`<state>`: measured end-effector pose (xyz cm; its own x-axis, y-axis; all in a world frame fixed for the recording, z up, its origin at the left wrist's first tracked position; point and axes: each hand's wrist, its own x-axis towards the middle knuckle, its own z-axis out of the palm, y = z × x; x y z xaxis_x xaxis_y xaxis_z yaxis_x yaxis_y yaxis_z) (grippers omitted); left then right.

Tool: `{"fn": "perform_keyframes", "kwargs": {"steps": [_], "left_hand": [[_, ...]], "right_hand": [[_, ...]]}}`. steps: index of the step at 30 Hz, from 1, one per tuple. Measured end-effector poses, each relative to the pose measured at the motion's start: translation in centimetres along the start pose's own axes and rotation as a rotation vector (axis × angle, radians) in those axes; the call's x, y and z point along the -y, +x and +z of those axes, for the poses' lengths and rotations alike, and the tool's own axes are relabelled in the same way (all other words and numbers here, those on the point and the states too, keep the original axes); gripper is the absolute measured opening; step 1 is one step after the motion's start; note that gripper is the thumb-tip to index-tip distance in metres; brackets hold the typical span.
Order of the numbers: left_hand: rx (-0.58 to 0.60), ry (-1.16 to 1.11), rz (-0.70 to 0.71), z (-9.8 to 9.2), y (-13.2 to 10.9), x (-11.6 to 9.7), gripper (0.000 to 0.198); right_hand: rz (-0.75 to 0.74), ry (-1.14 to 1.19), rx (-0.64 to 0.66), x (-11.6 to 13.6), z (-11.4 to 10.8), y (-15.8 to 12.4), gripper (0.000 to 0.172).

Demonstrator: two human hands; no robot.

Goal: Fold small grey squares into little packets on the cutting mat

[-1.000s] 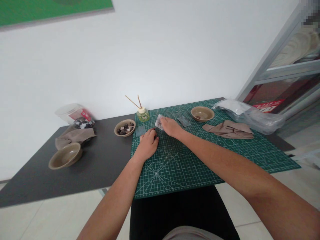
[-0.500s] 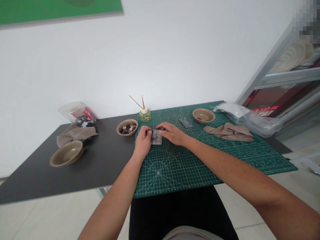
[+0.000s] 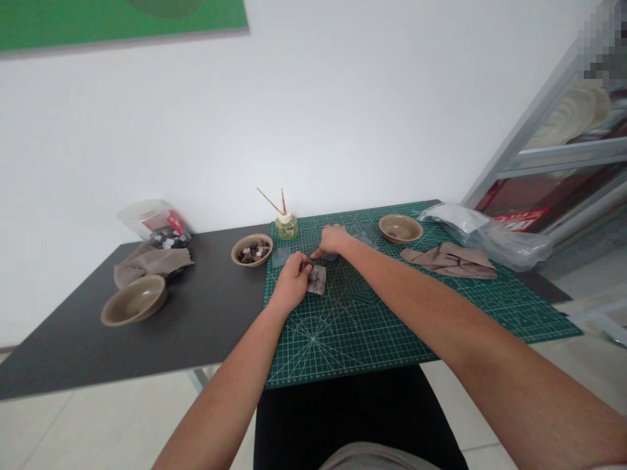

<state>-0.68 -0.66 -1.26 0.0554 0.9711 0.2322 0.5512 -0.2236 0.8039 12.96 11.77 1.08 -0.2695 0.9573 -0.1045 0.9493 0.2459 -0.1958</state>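
Hands (L) [image 3: 292, 281] on grey squarish pc [image 3: 318, 280], poss. blotchy.

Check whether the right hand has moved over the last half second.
Yes: judged against the bottle with sticks, the right hand has moved away from the person, toward the wall.

Soft, even light — pale wall [image 3: 343, 117] bright, shadows faint — edges stretched, top-right corner pixelated.
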Motion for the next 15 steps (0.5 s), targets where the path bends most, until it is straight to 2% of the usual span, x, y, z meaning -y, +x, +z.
{"fn": "perform_keyframes", "kwargs": {"steps": [3, 6, 9, 12, 15], "left_hand": [[0.012, 0.002, 0.002, 0.1, 0.0, 0.0, 0.009], [0.013, 0.014, 0.012, 0.1, 0.0, 0.0, 0.009], [0.021, 0.03, 0.018, 0.1, 0.0, -0.1, 0.01], [0.025, 0.036, 0.021, 0.2, 0.0, -0.1, 0.009], [0.028, 0.044, 0.022, 0.2, 0.1, 0.0, 0.009]], "right_hand": [[0.076, -0.036, 0.0, -0.3, 0.1, 0.7, 0.103], [0.113, -0.032, 0.041, -0.4, -0.1, 0.6, 0.108], [0.056, -0.037, 0.059, -0.4, -0.8, 0.0, 0.092], [-0.027, -0.018, 0.125, -0.4, -1.6, -0.4, 0.065], [-0.079, 0.097, 0.13, -0.6, -2.1, -0.4, 0.041]]}}
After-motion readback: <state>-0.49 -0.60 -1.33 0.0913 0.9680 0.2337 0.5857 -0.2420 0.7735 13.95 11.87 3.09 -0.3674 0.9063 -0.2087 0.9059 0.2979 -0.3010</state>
